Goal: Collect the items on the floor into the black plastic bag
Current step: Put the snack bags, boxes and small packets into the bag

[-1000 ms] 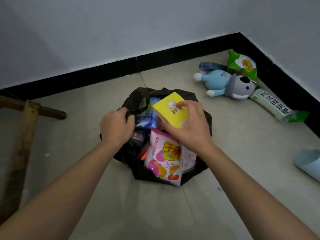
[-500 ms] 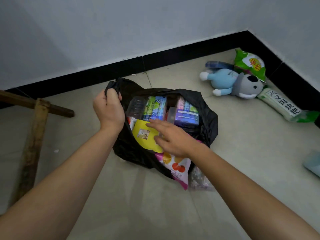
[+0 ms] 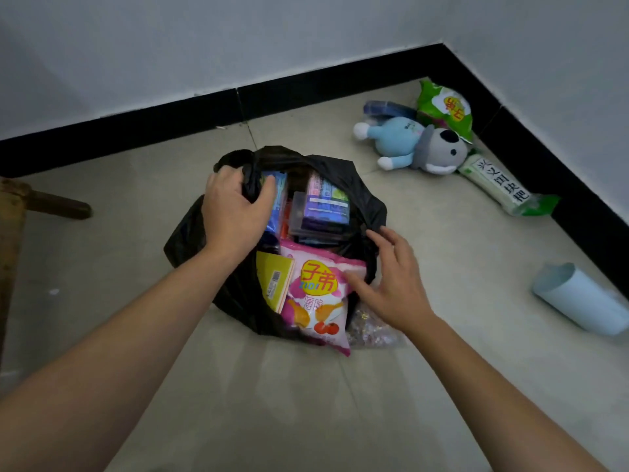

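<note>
The black plastic bag [image 3: 369, 207] lies open on the floor, stuffed with packets and boxes. My left hand [image 3: 235, 212] grips its far left rim. A yellow box [image 3: 274, 279] rests inside at the near left, beside a pink chip packet [image 3: 318, 298] that sticks out of the mouth. My right hand [image 3: 394, 281] hovers with fingers spread over the packet's right edge and the bag's right rim, holding nothing. On the floor at the back right lie a blue and grey plush toy [image 3: 413, 144], a green snack bag [image 3: 444, 109] and a green-white packet [image 3: 500, 183].
A pale blue cup [image 3: 582, 298] lies on its side at the right. A clear crinkled packet [image 3: 371, 330] sits just outside the bag's mouth. A dark blue item [image 3: 386, 109] lies behind the plush. A wooden frame [image 3: 41, 202] stands at the left. Black skirting lines both walls.
The yellow box left my right hand and now lies inside the bag. My right hand drew back to the bag's right side. My left hand lowered with the rim.
</note>
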The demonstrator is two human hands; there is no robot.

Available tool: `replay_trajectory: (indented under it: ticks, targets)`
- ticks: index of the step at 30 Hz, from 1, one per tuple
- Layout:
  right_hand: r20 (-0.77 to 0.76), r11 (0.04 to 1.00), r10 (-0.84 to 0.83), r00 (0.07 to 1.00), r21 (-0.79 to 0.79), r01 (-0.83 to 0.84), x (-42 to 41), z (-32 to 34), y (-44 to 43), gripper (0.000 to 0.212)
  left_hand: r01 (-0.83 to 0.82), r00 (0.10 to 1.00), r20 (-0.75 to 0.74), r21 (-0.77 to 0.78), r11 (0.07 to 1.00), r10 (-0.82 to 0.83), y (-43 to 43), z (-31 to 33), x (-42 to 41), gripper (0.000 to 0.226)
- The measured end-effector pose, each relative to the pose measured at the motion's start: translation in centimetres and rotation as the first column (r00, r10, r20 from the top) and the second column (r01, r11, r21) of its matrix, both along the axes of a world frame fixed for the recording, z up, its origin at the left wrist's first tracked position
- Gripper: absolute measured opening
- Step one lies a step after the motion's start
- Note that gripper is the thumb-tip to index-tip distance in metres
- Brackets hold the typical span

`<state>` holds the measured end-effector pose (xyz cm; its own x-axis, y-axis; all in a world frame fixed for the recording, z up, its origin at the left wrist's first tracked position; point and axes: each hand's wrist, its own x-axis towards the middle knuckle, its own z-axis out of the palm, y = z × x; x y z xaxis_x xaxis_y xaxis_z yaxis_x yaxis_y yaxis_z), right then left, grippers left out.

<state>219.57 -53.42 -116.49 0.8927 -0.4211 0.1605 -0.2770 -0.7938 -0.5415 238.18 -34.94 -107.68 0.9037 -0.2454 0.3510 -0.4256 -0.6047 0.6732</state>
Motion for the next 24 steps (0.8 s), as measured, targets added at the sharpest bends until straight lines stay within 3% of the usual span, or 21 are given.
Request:
replay_trajectory:
  ticks: [3,6,8,10,12,15,16,20,24]
  targets:
    - [-0.265,0.975,-0.158,0.951,0.111,0.193,-3.2,-1.5,-0.7,0.121,0.037,0.999,-0.008,0.067,0.997,-0.036,-0.4,-1.3,-0.6,0.025]
    - [-0.539,0.924,-0.089,0.837,0.270,0.272,-4.9,-2.4,-0.9,0.134,0.040,0.999,-0.025,0.093,0.995,-0.038,-0.9,-1.8,-0.9,0.027]
    - [-0.637,0.913,-0.030,0.770,0.297,0.281,-5.1,-2.4,-0.9,0.116,0.038,0.999,-0.019,0.088,0.995,-0.037,-1.0,-1.8,-1.2,0.024]
    - [-0.650,0.912,-0.032,0.759,0.292,0.288,-4.5,-1.8,-1.5,0.076,0.016,1.000,-0.027,0.065,0.998,-0.014,-0.6,-1.7,-1.3,0.024]
    - [-0.586,0.920,-0.115,0.802,0.242,0.309,-3.2,0.6,-2.3,0.039,-0.036,0.998,-0.051,0.027,0.999,0.037,0.1,-1.5,-1.1,0.031]
    - [-0.356,0.923,-0.326,0.876,0.081,0.376,-0.6,5.7,-3.6,0.036,-0.132,0.988,-0.098,-0.096,0.987,0.123,1.4,-1.0,-0.6,0.042]
    - [-0.247,0.908,-0.374,0.894,0.097,0.407,0.2,7.4,-3.8,0.036,-0.174,0.980,-0.117,-0.137,0.975,0.158,1.9,-0.7,-0.5,0.044]
    - [0.124,0.841,-0.406,0.905,0.439,0.317,3.9,11.7,-2.2,0.029,-0.304,0.948,-0.179,-0.273,0.913,0.262,4.0,0.5,0.3,0.047]
    - [0.241,0.739,-0.316,0.918,0.669,0.078,8.0,11.9,2.5,0.025,-0.368,0.927,-0.202,-0.312,0.876,0.317,6.1,1.8,0.3,0.045]
